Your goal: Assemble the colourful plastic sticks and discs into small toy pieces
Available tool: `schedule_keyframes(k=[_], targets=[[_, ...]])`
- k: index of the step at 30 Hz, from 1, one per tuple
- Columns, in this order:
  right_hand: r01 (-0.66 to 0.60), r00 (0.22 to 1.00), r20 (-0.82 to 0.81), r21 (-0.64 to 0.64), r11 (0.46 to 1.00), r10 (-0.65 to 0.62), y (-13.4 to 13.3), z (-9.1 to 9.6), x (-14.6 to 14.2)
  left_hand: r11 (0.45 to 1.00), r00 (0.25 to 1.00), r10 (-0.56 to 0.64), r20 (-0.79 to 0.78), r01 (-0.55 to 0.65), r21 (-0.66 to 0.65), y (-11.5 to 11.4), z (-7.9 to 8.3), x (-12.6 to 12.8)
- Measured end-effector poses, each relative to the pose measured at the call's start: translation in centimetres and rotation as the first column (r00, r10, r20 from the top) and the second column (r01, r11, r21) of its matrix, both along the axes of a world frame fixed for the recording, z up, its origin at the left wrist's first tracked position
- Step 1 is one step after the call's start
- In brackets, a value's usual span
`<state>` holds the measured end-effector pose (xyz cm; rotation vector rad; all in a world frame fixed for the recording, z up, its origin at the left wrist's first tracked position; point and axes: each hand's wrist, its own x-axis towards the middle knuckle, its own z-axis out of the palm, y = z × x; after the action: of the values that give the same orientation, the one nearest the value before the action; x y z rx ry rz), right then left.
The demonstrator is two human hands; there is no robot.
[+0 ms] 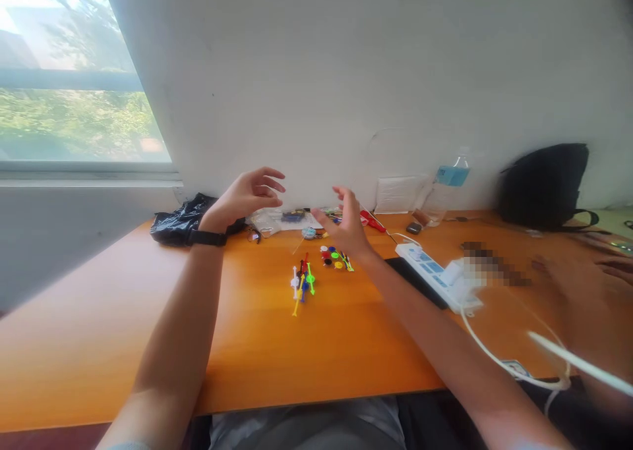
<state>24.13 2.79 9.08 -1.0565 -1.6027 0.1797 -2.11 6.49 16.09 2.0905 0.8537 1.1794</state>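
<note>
My left hand (244, 194) is raised over the back of the table, fingers apart and curved, with nothing in it. Opposite it, my right hand (345, 223) is also up, thumb and fingers spread and empty. Below and between them lies a small pile of coloured plastic arrow spinners (302, 282) in white, yellow, green, red and blue. Just behind that pile, several small round plastic pieces (337, 257) in black, yellow, green and other colours lie close under my right hand. Neither hand touches these pieces.
A black plastic bag (180, 221) lies at the back left. Clear packets (291, 219) and a red-handled tool (372, 221) sit along the wall. A white power strip (435, 275), a plastic bottle (442, 190) and a black backpack (544, 186) are rightward, with another person's hands (578, 275) nearby.
</note>
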Motion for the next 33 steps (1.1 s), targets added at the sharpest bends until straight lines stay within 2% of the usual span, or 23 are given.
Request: schedule_keyframes(k=[1,2,3,4,6,7,8,14,19,23,28,31,33], targets=[[-0.016,0.999,-0.037,-0.035,0.999,0.014,0.9,1.3,0.3,0.999,0.999,-0.037,0.002,0.037,-0.006,-0.3,0.2,0.3],[-0.081,0.994,-0.077,-0.119,0.990,0.072,1.7,2.4,0.5,0.998,0.998,-0.056,0.011,0.056,-0.003,-0.6,0.3,0.5],[-0.190,0.979,-0.112,-0.222,0.956,0.169,2.4,3.4,0.8,0.998,0.998,-0.065,0.023,0.065,0.007,-0.7,0.3,0.8],[-0.342,0.940,-0.130,-0.325,0.882,0.317,2.9,4.2,0.9,0.997,0.997,-0.070,0.034,0.070,0.017,-0.7,0.4,1.0],[-0.539,0.837,-0.157,-0.400,0.741,0.525,3.4,5.2,0.9,0.996,0.995,-0.089,0.047,0.088,0.034,-0.8,0.3,1.4],[-0.588,0.797,-0.147,-0.411,0.697,0.585,3.3,5.4,0.8,0.994,0.993,-0.101,0.053,0.099,0.043,-0.8,0.3,1.6],[-0.605,0.779,-0.127,-0.409,0.683,0.614,3.2,5.6,0.6,0.993,0.992,-0.111,0.060,0.108,0.054,-0.8,0.3,1.8],[-0.596,0.757,-0.026,-0.437,0.673,0.653,1.3,5.9,-0.3,0.992,0.992,-0.092,0.091,0.084,0.091,-1.2,0.3,3.3],[-0.577,0.765,0.019,-0.425,0.697,0.644,0.2,6.8,0.9,0.992,0.989,-0.113,0.096,0.107,0.066,-1.8,0.4,3.7],[-0.532,0.786,0.059,-0.443,0.722,0.615,-0.4,7.8,2.5,0.994,0.982,-0.002,0.188,-0.019,0.106,-1.8,0.6,3.2],[-0.507,0.851,-0.076,-0.371,0.778,0.519,0.3,7.9,4.4,0.976,0.946,0.142,0.291,-0.183,0.116,-0.8,0.4,1.5],[-0.498,0.866,-0.197,-0.283,0.820,0.459,1.2,7.6,4.8,0.981,0.958,0.146,0.247,-0.172,0.087,-0.6,0.2,0.5],[-0.467,0.878,-0.238,-0.242,0.850,0.415,1.7,7.4,4.7,0.990,0.981,0.115,0.155,-0.127,0.068,-0.7,0.2,0.0]])
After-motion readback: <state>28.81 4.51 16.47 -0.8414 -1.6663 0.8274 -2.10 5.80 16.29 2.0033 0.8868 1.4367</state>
